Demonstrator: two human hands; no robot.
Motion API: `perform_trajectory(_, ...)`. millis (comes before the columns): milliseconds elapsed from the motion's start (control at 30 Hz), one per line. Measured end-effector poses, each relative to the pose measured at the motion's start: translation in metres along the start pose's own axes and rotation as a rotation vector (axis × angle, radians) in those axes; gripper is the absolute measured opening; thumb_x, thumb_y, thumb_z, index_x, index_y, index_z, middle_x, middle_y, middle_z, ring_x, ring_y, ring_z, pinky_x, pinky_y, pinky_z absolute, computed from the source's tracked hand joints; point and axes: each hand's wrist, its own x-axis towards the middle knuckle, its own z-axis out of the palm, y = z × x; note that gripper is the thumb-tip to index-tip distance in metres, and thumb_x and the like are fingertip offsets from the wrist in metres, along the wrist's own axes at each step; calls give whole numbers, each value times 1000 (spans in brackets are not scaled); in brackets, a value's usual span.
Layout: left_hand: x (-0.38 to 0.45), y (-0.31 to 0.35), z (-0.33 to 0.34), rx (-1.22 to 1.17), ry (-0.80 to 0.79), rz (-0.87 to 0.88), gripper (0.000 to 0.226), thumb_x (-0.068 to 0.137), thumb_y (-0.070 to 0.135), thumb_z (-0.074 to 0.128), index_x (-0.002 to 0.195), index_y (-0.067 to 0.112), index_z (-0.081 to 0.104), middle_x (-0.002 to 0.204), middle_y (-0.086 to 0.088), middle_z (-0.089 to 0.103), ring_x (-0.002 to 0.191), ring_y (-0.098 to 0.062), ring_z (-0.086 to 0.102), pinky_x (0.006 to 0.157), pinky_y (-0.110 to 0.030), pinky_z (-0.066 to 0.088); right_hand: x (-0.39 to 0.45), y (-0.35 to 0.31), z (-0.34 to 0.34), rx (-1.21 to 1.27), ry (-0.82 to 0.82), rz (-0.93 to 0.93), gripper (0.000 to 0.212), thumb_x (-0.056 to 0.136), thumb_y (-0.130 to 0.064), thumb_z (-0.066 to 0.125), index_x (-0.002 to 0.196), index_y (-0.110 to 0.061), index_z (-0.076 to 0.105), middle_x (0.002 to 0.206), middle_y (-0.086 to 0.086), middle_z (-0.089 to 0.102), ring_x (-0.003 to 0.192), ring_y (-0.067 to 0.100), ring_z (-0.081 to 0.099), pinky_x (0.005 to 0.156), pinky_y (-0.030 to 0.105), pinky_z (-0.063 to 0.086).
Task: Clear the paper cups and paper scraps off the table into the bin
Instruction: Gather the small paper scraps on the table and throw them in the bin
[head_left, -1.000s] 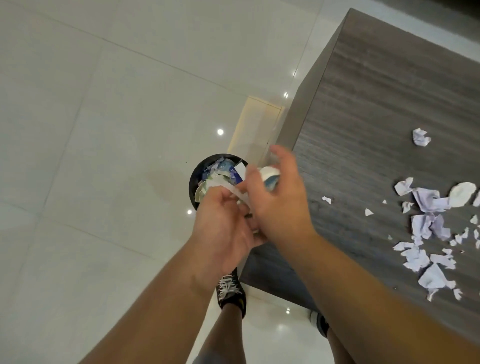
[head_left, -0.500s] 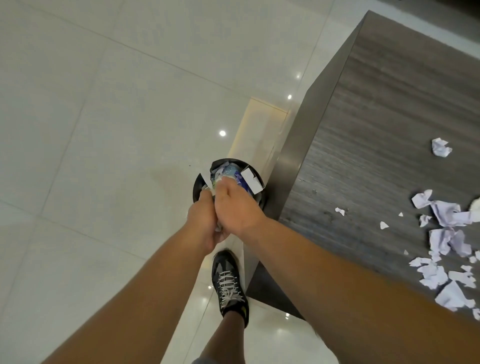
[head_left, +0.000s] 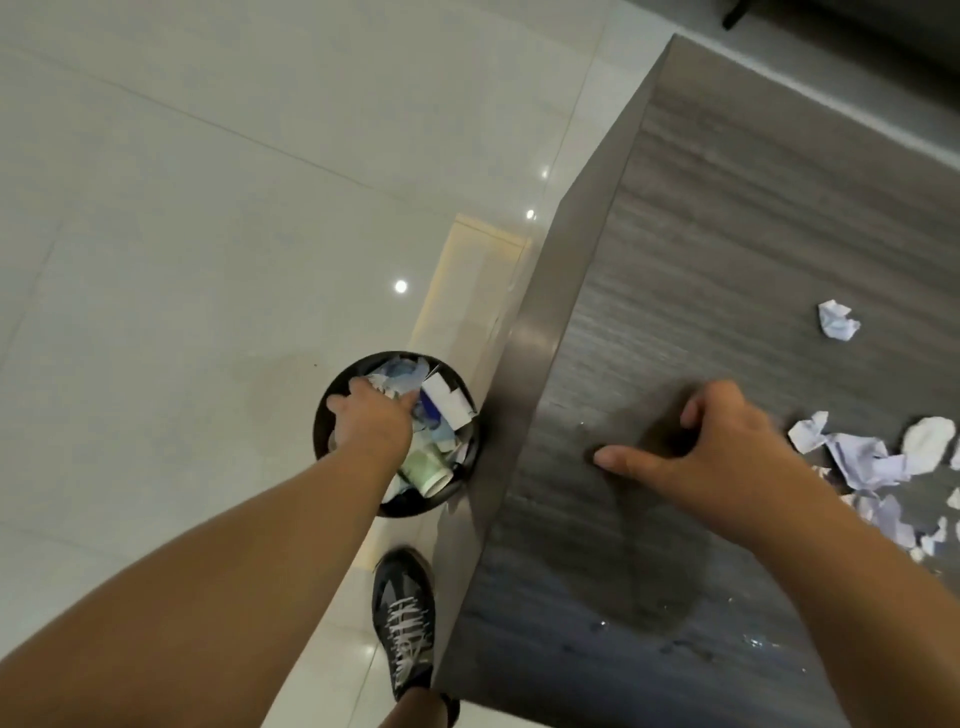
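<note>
I see my left hand at centre-left of the frame, reaching down into the round black bin on the tiled floor. Its fingers press on the crumpled paper at the top of the load; I cannot tell whether they grasp any of it or merely rest there. The bin is filled to its rim with paper, and a green-printed paper cup lies on its side at the lower edge of the opening, beside a white card at the upper right. The bin stands just beside the left edge of the grey wood-grain bench.

My right hand is at centre-right, over the bench top. Its fingers are loosely curled and hold nothing, with the thumb stretched left along the surface.

Paper scraps remain on the bench at the right edge of the frame, just beyond that hand. One crumpled ball sits apart from them, higher in the frame. Small wet droplets mark the bench at lower right.

One dark laced shoe stands on the floor at bottom centre, near the bench corner and below the bin.
</note>
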Motion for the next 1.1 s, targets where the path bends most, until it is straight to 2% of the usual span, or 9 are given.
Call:
perform_trajectory(133,36,28,23,274,-21,86,68,107,42,55,165,15,33,166,-18,35,149,-39,38,121,-55,35,13,1,12,-105,44,-62,103,39,-86,86,104,-23,36,114,4,50,109,35,61,81,44,49)
perform_trajectory(333,64,34,46,470,-83,117,75,105,46,54,163,4,33,164,-27,39,152,-48,37,123,-58,36,20,10,21,-127,106,-125,101,44,-89,82,104,-28,30,106,-3,38,94,22,45,79,40,43)
perform_trajectory(467,29,34,22,282,-112,96,74,100,47,66,156,5,42,154,-27,51,142,-47,52,116,-56,46,18,4,14,-115,49,-81,101,49,-82,88,108,-22,32,110,1,42,108,32,62,80,42,47)
perform_trajectory(600,-22,21,-10,161,-54,246,64,103,35,59,162,19,40,156,-21,51,141,-47,51,115,-57,44,18,-4,9,-69,-14,-44,102,51,-75,93,109,-21,30,110,3,40,119,35,62,82,40,47)
perform_trajectory(667,-41,13,-23,202,-51,355,56,106,26,55,160,14,45,160,-18,50,146,-42,46,117,-53,42,16,-2,8,-74,-7,-39,102,51,-77,92,108,-20,29,113,5,45,117,34,63,79,39,45)
perform_trajectory(767,-68,7,-44,120,31,314,45,105,19,58,148,8,59,148,-23,60,135,-43,57,112,-48,47,14,1,11,-137,63,-105,103,53,-84,85,109,-18,29,122,10,53,113,33,65,76,39,44)
perform_trajectory(900,-145,8,-59,-41,240,334,30,102,20,57,127,16,72,125,-19,73,113,-44,67,96,-49,51,13,9,12,-117,68,-141,116,55,-84,85,133,-14,36,133,16,52,122,36,62,99,45,53)
perform_trajectory(967,-199,11,-56,-123,295,385,24,99,27,51,118,26,67,110,-5,73,100,-34,66,88,-46,50,15,18,15,-42,72,-191,106,70,-79,80,140,-12,37,137,18,50,126,38,59,104,47,50)
perform_trajectory(1100,-285,25,-13,-137,253,515,13,100,29,55,107,37,63,89,13,66,86,-22,60,81,-39,45,15,69,15,296,81,-324,43,98,-47,61,124,-13,58,131,14,58,125,38,60,104,45,49)
